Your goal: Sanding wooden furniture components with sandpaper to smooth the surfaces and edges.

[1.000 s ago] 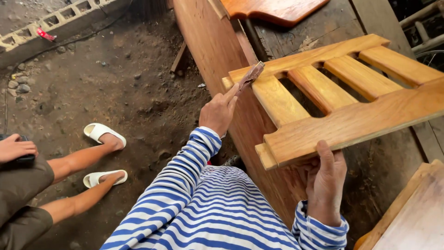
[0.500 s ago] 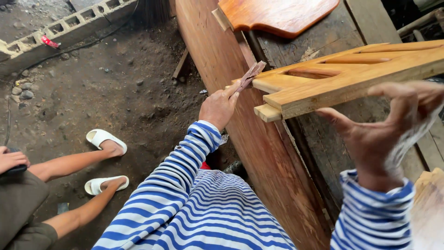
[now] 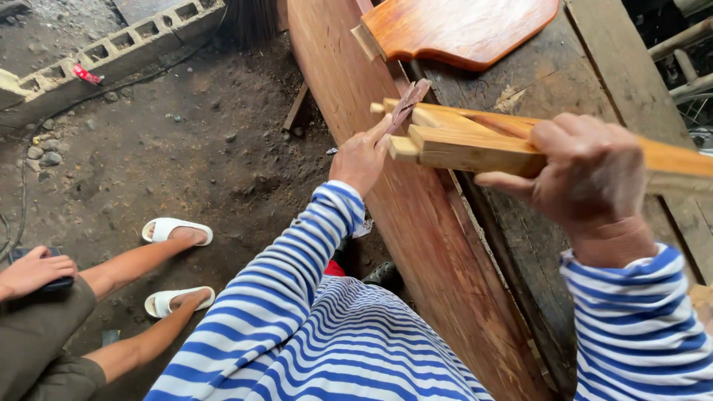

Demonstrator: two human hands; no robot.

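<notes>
Above the worn plank surface [image 3: 520, 245], the slatted wooden frame [image 3: 475, 145] was held edge-on, its tenoned end jutting over the surface's left edge, bare dirt floor [image 3: 186, 163] beyond. Right hand [image 3: 590, 178] clamped around its rail; left hand [image 3: 362, 157], fingers closed, pressed folded sandpaper [image 3: 407, 104] against the frame's end.

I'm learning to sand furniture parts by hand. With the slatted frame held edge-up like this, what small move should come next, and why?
Probably a short stroke of the sandpaper along the frame's end. The left hand already presses the folded strip against the end of the slatted frame, near its projecting tenons, while the right hand grips the frame edge-up above the workbench.
</notes>
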